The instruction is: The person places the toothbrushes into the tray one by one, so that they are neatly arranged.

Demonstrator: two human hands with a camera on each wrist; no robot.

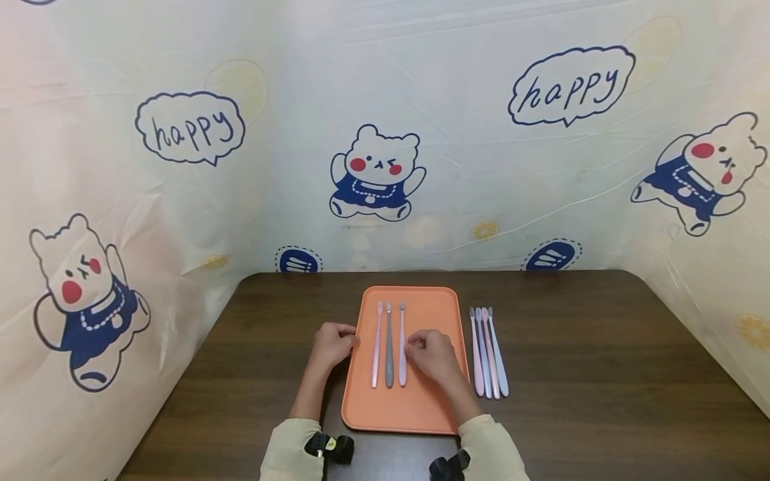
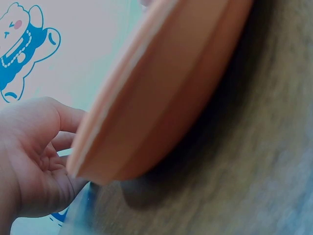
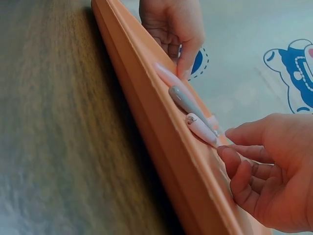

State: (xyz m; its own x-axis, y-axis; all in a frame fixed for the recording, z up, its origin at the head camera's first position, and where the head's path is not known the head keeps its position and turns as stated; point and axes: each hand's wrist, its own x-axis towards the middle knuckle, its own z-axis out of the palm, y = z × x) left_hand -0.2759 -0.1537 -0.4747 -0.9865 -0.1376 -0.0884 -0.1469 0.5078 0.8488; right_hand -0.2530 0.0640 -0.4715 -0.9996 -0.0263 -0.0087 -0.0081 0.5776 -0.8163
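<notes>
Bear-printed sheeting (image 1: 463,53) backs our dark table (image 1: 601,347). Three toothbrushes (image 1: 389,354) lie on an orange tray (image 1: 397,411), four more brushes (image 1: 490,354) to its right. Our left hand (image 1: 333,344) touches the left rim; our right hand (image 1: 436,354), fingers bent narrow, is at the nearest toothbrush (image 1: 402,334). Whether either grips, we cannot tell.

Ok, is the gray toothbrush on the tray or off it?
On. In the head view, the gray toothbrush lies within the rim of the orange tray, between two paler toothbrushes.
</notes>
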